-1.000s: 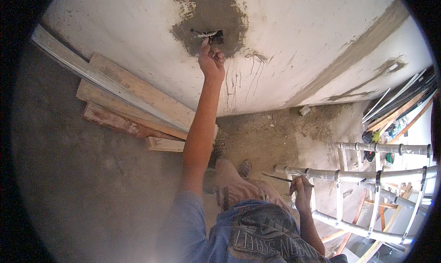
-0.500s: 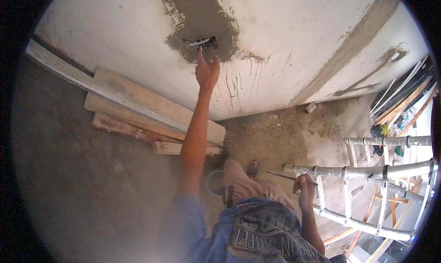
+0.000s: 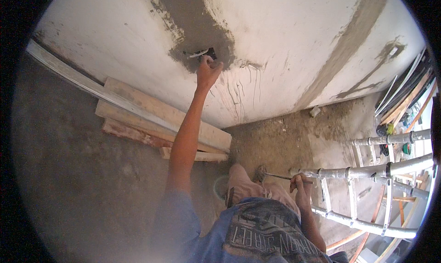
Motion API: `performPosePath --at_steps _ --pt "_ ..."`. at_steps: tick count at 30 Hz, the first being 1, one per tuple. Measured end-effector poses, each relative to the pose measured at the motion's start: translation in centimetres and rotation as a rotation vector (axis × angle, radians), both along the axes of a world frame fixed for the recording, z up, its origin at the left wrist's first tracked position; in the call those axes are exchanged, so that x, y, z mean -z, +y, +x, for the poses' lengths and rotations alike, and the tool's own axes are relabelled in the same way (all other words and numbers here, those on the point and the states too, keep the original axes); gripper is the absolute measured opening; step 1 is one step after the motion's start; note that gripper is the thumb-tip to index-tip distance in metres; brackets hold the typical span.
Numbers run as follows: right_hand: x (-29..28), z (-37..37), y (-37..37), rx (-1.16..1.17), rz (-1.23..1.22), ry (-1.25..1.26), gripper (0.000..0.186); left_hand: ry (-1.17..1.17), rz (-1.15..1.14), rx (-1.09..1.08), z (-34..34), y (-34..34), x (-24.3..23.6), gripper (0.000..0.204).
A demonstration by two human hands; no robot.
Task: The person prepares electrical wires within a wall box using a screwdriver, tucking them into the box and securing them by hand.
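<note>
My left hand (image 3: 209, 73) reaches up to the wall, its fingers curled at the lower edge of a dark electrical box (image 3: 211, 54) set in grey mortar. What those fingers grip, if anything, is hidden. White wires (image 3: 198, 54) stick out of the box on its left side. Low on the right, my right hand (image 3: 300, 183) is closed around a thin, dark rod-like tool (image 3: 279, 176). The tool points left, toward my foot (image 3: 260, 173); its exact kind does not show.
Wooden boards (image 3: 156, 113) and a long metal profile (image 3: 69, 72) lie along the wall's base on the left. An aluminium ladder (image 3: 358, 172) lies close to my right hand. Behind it are wood strips (image 3: 404, 109) and cables. Mortar streaks (image 3: 340, 51) cross the white wall (image 3: 285, 28).
My left index finger, stretched toward the box before, is now bent at its lower edge. My right hand still holds the tool. The whole view has shifted slightly.
</note>
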State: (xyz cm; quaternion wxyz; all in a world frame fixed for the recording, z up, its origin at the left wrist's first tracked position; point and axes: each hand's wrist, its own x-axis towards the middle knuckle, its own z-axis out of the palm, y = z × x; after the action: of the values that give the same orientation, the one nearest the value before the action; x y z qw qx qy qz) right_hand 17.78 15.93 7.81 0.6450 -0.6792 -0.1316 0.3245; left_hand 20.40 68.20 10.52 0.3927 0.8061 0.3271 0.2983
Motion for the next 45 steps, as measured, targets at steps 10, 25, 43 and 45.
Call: performPosePath --at_steps 10,25,43,45 --pt "1.4 0.5 -1.2 0.034 0.056 -0.048 0.035 0.144 0.740 -0.234 -0.1 1.9 2.4 0.052" --pt "0.8 0.9 -1.1 0.059 0.113 0.005 0.033 0.103 0.054 -0.021 -0.1 3.1 0.5 0.059" --pt "1.1 1.5 -0.9 0.044 0.067 -0.028 0.032 -0.068 -0.441 0.053 0.1 0.2 -0.3 0.051" --pt "1.5 1.5 -0.9 0.028 0.077 -0.020 0.030 -0.058 -0.449 0.083 0.1 1.9 -0.1 0.053"
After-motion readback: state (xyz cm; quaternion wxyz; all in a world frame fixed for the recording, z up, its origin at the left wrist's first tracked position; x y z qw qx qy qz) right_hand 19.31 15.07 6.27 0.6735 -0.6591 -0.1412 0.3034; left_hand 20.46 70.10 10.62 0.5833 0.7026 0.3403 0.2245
